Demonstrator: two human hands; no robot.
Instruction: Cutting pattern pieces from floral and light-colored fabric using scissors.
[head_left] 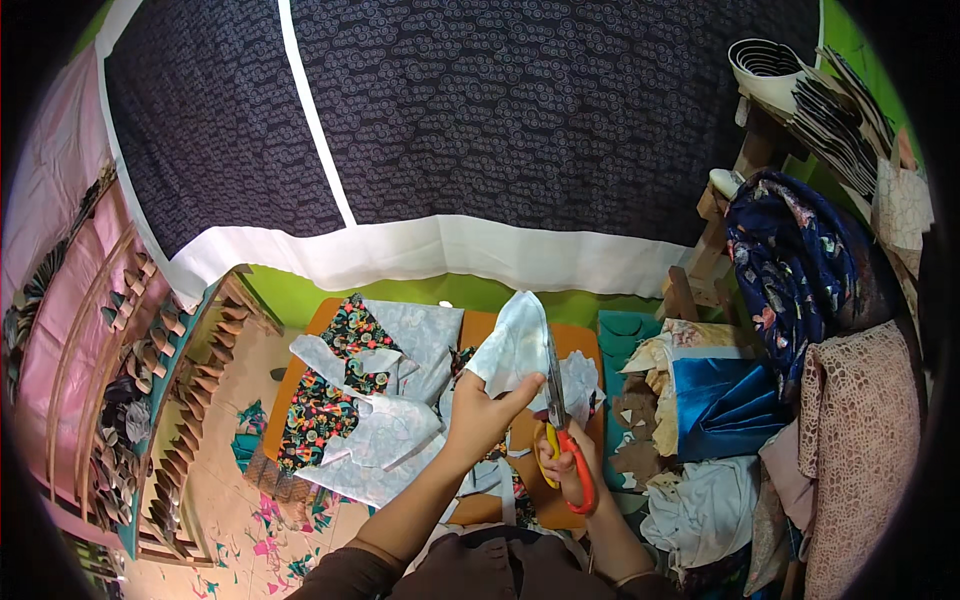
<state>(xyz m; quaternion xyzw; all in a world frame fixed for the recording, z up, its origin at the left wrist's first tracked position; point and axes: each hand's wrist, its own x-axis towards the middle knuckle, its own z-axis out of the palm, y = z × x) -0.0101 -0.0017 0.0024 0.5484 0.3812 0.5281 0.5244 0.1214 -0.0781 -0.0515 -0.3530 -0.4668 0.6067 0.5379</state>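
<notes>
My left hand grips a pale blue-white piece of fabric, raised above the low brown table. The thumb lies along the cloth's lower right side. In my right hand is a pair of scissors with red and yellow handles. Its metal blades point up and run along the right edge of the cloth; whether they bite into it I cannot tell. On the table's left half lie pale fabric pieces and dark printed cloth with colourful figures. More cut pieces are partly hidden beneath my hands.
Folded shiny blue fabric and a crumpled pale cloth are piled at right. A navy floral cloth hangs above them. Slatted wooden racks stand at left. Coloured scraps litter the floor. A dark patterned curtain spans the back.
</notes>
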